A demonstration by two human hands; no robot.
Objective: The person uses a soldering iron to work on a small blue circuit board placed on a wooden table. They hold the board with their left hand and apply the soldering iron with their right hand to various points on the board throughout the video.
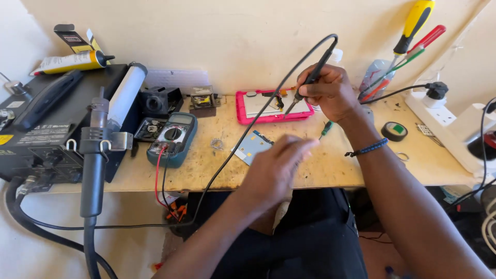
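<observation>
My right hand (pixel 330 92) grips a black soldering iron (pixel 310 78) like a pen, tip pointing down over a pink tray (pixel 243 111) that holds a white board. The iron's black cable (pixel 248 124) arcs up and runs down across the bench. My left hand (pixel 274 168), blurred, hovers fingers together just right of a small pale blue circuit board (pixel 248 149) lying on the wooden bench (pixel 310 168); it holds nothing that I can see. A beaded blue bracelet (pixel 368 149) sits on my right wrist.
A teal multimeter (pixel 173 137) with red and black leads lies left of centre. A black rework station (pixel 46 124) with a hot-air handle (pixel 93 155) fills the left. Screwdrivers (pixel 408 36) stand at the back right, with a tape roll (pixel 394 130) and white power strip (pixel 444 116).
</observation>
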